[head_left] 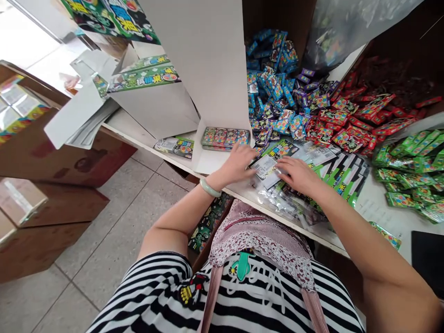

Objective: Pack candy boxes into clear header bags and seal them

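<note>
My left hand [238, 163], a pale green bangle at its wrist, hovers by the left edge of a printed card [266, 167] with a white label. Its fingers are spread and hold nothing I can see. On the card's right side lie the outstretched fingers of my right hand [296, 175], touching it, thumb apart. Beneath and in front of the card are clear plastic bags [277, 199]. Just beyond my left hand, an open white box [208, 159] holds a layer of small candy packs [225, 138]. A fan of green-and-black cards [342, 173] lies right of my right hand.
Blue packs [274, 90], red packs [360, 115] and green packs [416, 171] are heaped along the back and right. A white display box [156, 104] stands at left. Cardboard cartons [45, 226] sit on the floor beyond the table's edge [152, 150].
</note>
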Demonstrator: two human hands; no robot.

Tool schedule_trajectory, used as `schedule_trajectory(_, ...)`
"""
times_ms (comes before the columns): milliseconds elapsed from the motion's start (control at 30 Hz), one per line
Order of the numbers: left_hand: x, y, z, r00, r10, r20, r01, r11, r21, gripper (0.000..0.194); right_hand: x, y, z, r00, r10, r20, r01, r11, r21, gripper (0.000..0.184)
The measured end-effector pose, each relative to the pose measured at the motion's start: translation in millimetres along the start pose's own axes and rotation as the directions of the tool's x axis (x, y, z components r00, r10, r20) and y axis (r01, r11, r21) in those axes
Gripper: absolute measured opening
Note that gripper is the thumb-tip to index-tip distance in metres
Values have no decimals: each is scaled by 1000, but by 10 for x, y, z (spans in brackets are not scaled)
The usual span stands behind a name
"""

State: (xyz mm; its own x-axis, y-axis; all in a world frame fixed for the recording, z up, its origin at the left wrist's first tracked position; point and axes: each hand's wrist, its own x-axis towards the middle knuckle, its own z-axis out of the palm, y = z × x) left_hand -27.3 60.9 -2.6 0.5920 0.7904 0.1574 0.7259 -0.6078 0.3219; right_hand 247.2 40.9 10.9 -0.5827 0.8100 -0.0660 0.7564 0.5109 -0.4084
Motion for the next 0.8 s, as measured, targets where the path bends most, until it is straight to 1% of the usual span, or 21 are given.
schedule_trajectory(33,-17,138,24,996,30,80,-32,999,21,62,68,-16,14,999,11,33,-9,999,-51,44)
schedule_trajectory(100,-57,339,88,977,38,210,-51,997,56,78,130,-36,32,994,62,86,-49,988,-143,60)
schedule_trajectory(133,-79,399,120,970,25,243,-44,997,71,82,115,-39,34,992,77,97,-59,981,-183,64)
schedule_trajectory(167,-101,434,148,966,14,257,-36,996,81,82,71,-37,31,992,76,98,-53,974,-220,63)
schedule_trajectory(200,-121,449,171,966,14,259,-36,996,82,77,3,-29,26,994,58,92,-33,967,-254,58)
schedule_trajectory(233,-140,451,187,966,30,256,-51,996,73,69,-80,-18,20,996,35,79,-11,958,-286,50)
schedule_trajectory(300,-165,440,204,963,108,246,-116,993,19,50,-255,9,7,999,6,49,10,945,-328,32)
schedule_trajectory(367,-175,436,203,955,191,229,-184,982,-52,31,-386,36,-5,1000,3,19,3,946,-324,24)
schedule_trajectory(400,-175,442,198,952,217,216,-204,976,-82,25,-425,49,-14,1000,7,6,-5,952,-307,22)
schedule_trajectory(500,-170,488,175,960,233,155,-214,968,-131,26,-445,79,-69,1000,8,-28,-14,973,-232,23)
schedule_trajectory(600,-183,538,157,973,218,76,-200,959,-201,25,-391,107,-165,994,2,-105,-17,989,-149,25)
schedule_trajectory(667,-204,555,161,977,210,45,-191,945,-265,23,-336,125,-225,988,3,-155,-18,995,-98,25)
schedule_trajectory(733,-227,559,173,979,203,30,-184,932,-312,22,-256,133,-263,987,4,-161,-14,998,-61,25)
schedule_trajectory(800,-246,559,182,981,195,22,-176,921,-347,22,-141,124,-275,993,-9,-121,4,999,-34,26)
